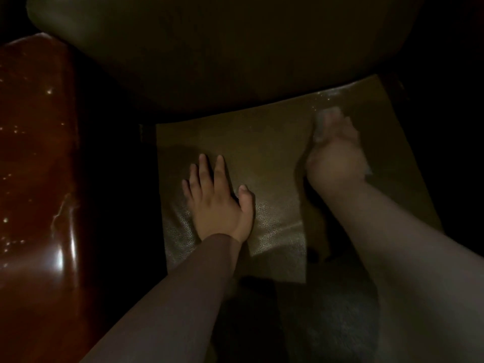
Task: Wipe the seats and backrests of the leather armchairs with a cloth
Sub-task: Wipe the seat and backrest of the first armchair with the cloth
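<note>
The scene is dim. A brown textured leather seat (264, 153) of an armchair fills the middle, with its dark rounded backrest (222, 48) above. My left hand (218, 203) lies flat on the seat's left front part, fingers spread and straight. My right hand (337, 155) is blurred at the seat's right rear and grips a pale cloth (326, 119) that sticks out beyond its fingers and touches the leather.
A glossy reddish-brown wooden surface (36, 166) with light glints runs along the left side. Dark grey carpet (327, 318) lies below the seat's front edge. Everything right of the seat is black.
</note>
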`<control>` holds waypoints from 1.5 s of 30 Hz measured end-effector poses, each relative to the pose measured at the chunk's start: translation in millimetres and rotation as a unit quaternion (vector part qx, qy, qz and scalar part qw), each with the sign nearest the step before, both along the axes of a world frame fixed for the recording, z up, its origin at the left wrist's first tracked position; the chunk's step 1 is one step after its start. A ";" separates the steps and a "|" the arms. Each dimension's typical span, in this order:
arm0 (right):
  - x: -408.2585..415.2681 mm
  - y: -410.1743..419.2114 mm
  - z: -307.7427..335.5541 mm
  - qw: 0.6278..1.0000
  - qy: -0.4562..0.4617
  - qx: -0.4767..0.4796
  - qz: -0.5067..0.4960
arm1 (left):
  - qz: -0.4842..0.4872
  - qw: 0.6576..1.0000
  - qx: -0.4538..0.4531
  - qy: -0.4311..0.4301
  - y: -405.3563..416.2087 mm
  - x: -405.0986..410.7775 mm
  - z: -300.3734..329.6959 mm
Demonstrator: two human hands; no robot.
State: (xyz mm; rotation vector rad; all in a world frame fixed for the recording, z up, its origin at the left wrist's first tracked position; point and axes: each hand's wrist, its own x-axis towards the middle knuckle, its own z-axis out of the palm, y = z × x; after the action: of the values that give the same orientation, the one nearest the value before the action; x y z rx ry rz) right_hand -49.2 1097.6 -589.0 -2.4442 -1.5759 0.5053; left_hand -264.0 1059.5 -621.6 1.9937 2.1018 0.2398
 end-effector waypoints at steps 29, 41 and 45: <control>-41.9 69.9 -1.9 0.999 0.014 -0.048 0.000 | -0.021 0.999 0.023 0.021 44.4 -28.8 -14.5; -82.4 70.1 -10.6 0.989 0.060 -0.034 0.130 | -0.015 0.999 0.037 0.013 45.8 -29.8 -20.7; -113.9 58.4 -13.8 0.942 0.113 -0.003 0.315 | -0.030 0.999 0.029 0.016 44.8 -30.6 -19.0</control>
State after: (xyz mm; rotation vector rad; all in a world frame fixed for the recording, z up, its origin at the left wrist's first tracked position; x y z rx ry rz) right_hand -163.0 1156.0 -602.8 -1.7531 -2.2226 0.8471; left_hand -294.6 1104.3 -640.5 2.1027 2.0723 0.2632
